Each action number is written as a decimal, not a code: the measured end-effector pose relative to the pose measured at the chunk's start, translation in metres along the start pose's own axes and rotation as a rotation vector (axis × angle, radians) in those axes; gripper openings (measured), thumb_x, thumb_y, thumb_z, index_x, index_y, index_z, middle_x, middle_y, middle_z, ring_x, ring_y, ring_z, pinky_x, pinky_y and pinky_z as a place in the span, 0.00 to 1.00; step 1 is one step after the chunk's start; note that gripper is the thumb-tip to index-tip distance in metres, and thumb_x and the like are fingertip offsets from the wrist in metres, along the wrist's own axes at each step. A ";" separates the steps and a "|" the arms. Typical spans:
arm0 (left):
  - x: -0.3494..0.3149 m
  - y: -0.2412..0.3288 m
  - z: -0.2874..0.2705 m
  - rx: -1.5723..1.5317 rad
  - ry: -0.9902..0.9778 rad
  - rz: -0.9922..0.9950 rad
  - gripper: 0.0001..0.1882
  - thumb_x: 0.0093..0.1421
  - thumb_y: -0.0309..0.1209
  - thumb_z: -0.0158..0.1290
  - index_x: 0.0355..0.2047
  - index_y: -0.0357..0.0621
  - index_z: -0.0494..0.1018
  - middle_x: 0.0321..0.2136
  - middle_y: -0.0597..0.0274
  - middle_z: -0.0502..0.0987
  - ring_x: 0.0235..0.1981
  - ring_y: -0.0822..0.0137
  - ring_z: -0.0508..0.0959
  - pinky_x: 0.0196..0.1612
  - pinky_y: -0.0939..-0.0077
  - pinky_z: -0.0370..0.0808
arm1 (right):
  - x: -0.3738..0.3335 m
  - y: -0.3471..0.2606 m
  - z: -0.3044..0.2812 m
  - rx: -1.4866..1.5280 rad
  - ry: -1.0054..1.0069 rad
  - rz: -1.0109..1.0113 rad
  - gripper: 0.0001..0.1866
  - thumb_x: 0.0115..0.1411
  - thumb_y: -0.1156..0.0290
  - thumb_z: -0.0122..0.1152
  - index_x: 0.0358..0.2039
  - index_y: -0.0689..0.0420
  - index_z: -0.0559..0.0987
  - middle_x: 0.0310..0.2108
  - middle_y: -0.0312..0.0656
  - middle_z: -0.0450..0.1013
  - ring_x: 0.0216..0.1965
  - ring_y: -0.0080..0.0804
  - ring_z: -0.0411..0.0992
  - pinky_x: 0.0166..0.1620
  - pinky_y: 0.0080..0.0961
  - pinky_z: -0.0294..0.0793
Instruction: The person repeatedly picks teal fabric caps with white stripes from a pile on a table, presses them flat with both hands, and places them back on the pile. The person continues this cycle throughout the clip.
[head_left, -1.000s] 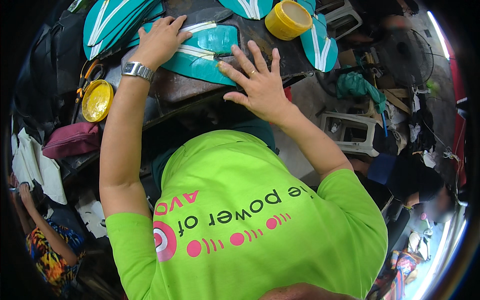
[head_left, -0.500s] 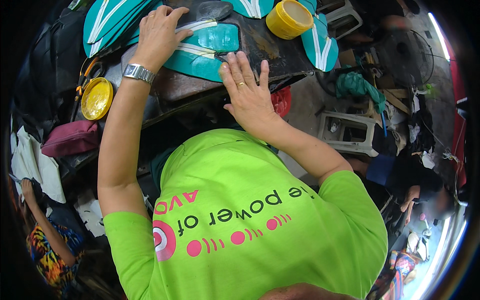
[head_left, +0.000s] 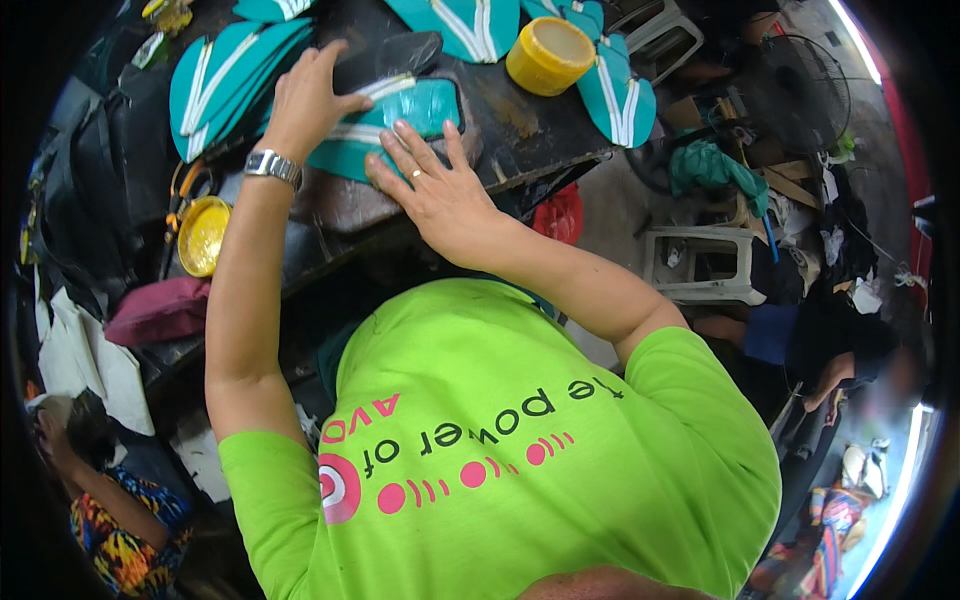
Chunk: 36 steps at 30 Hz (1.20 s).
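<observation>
A teal sole-shaped piece [head_left: 418, 108] with white strips in a V lies on the dark worktable. My left hand [head_left: 308, 105] is at its far left end, fingers stretched and thumb apart, the thumb by a white strip. Spread flat, my right hand [head_left: 435, 195] rests its fingertips on the piece's near edge. Beyond my left hand fans a stack of similar teal pieces [head_left: 235, 70]. Just past the piece sits a dark, smooth oval object [head_left: 405, 50]. Whatever lies beneath my palms is hidden.
A yellow tub [head_left: 550, 57] stands at the back right, beside more teal pieces [head_left: 620, 95]. At left are a yellow lid [head_left: 204, 236], orange-handled scissors [head_left: 183, 190] and a maroon pouch [head_left: 158, 312]. A grey stool [head_left: 705, 265] and a fan [head_left: 800, 95] are at right. Other people sit on both sides.
My right hand has moved left along the near edge of the teal piece, closer to my left hand. My left hand stays at the far end. The view has shifted slightly.
</observation>
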<state>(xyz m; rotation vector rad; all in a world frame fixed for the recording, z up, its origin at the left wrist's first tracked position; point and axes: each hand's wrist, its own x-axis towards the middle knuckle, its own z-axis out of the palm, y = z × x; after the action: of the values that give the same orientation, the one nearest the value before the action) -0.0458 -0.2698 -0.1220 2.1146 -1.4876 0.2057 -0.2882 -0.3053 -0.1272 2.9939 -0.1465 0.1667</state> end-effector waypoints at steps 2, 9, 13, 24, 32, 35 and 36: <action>0.005 0.002 -0.010 -0.034 0.001 0.017 0.29 0.47 0.41 0.72 0.45 0.38 0.78 0.37 0.49 0.79 0.41 0.47 0.79 0.46 0.60 0.75 | -0.008 0.010 -0.014 0.128 0.037 0.014 0.45 0.55 0.62 0.69 0.70 0.52 0.59 0.73 0.55 0.49 0.75 0.53 0.41 0.69 0.66 0.40; 0.005 0.006 -0.036 -1.112 0.303 -0.268 0.12 0.65 0.30 0.60 0.44 0.36 0.77 0.39 0.65 0.82 0.33 0.79 0.78 0.37 0.82 0.74 | -0.040 0.052 -0.040 0.910 0.668 0.254 0.53 0.58 0.73 0.71 0.75 0.51 0.46 0.65 0.49 0.64 0.56 0.35 0.71 0.60 0.32 0.70; -0.003 0.042 -0.022 -1.556 0.428 -0.471 0.14 0.68 0.26 0.55 0.52 0.38 0.70 0.43 0.62 0.81 0.39 0.72 0.81 0.43 0.78 0.77 | -0.021 0.054 -0.032 1.547 0.593 0.494 0.56 0.63 0.79 0.63 0.75 0.45 0.30 0.60 0.49 0.64 0.53 0.32 0.71 0.57 0.27 0.72; -0.069 0.082 -0.008 -0.275 -0.133 0.024 0.23 0.62 0.38 0.60 0.55 0.45 0.72 0.59 0.49 0.71 0.64 0.47 0.68 0.66 0.46 0.59 | 0.028 0.179 -0.049 1.629 0.939 0.335 0.53 0.55 0.93 0.52 0.75 0.49 0.38 0.59 0.52 0.65 0.55 0.37 0.70 0.58 0.33 0.72; -0.084 0.093 0.000 -0.052 -0.134 -0.052 0.24 0.61 0.41 0.59 0.56 0.48 0.73 0.62 0.53 0.68 0.68 0.51 0.63 0.70 0.44 0.51 | 0.105 0.371 0.005 1.575 0.863 0.816 0.52 0.61 0.92 0.49 0.75 0.35 0.38 0.55 0.55 0.68 0.46 0.45 0.75 0.44 0.51 0.78; -0.081 0.094 -0.004 -0.058 -0.141 -0.056 0.24 0.60 0.41 0.60 0.55 0.48 0.73 0.62 0.53 0.69 0.68 0.51 0.63 0.69 0.44 0.51 | 0.129 0.410 0.030 1.592 0.821 0.930 0.52 0.61 0.92 0.50 0.75 0.34 0.40 0.54 0.54 0.69 0.45 0.46 0.75 0.43 0.51 0.78; -0.080 0.094 -0.005 -0.057 -0.139 -0.053 0.25 0.60 0.40 0.61 0.55 0.47 0.73 0.61 0.53 0.70 0.67 0.52 0.64 0.69 0.43 0.52 | 0.136 0.417 0.038 1.547 0.809 0.981 0.52 0.60 0.92 0.51 0.75 0.35 0.41 0.55 0.54 0.69 0.45 0.46 0.75 0.42 0.49 0.79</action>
<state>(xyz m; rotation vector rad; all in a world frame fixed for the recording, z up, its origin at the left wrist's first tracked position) -0.1609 -0.2242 -0.1189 2.1570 -1.4940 -0.0035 -0.1937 -0.7334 -0.0929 3.0794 -2.1392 2.4315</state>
